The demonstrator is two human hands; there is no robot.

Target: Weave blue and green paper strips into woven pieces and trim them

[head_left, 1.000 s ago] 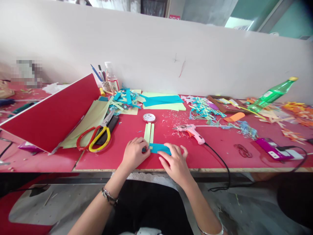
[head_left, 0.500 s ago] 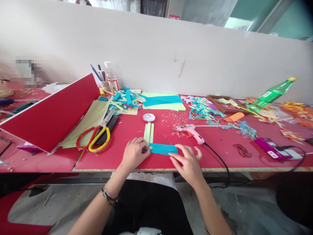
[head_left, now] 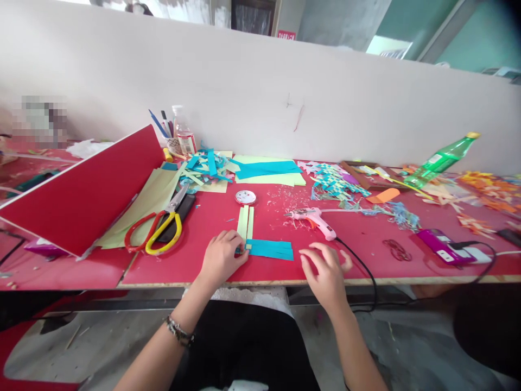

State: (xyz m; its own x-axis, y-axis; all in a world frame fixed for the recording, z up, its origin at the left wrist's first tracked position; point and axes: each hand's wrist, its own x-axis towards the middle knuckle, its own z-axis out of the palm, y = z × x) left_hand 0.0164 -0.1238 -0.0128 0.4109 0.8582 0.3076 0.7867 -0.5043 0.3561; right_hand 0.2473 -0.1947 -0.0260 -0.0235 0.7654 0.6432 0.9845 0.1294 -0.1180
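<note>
Blue paper strips (head_left: 271,250) lie side by side near the table's front edge. Pale yellow-green paper strips (head_left: 245,221) run away from their left end, and a small pale square shows where the two colours cross. My left hand (head_left: 223,255) is closed at this crossing, its fingers pressed on the left end of the strips. To the right of the blue strips, my right hand (head_left: 326,271) hovers with fingers curved and apart, touching nothing. A pink glue gun (head_left: 313,218) lies just beyond it. A round white lid (head_left: 246,197) sits behind the pale strips.
Scissors (head_left: 165,222) rest on a black object at the left, by a leaning red board (head_left: 93,190). Paper scraps (head_left: 205,168) and woven pieces (head_left: 336,179) lie at the back. A green bottle (head_left: 443,160) leans at right, near a purple power strip (head_left: 437,244).
My right hand has let go of the right end of the blue strips and moved to the right. My left hand stays on the crossing. The view has shifted slightly.
</note>
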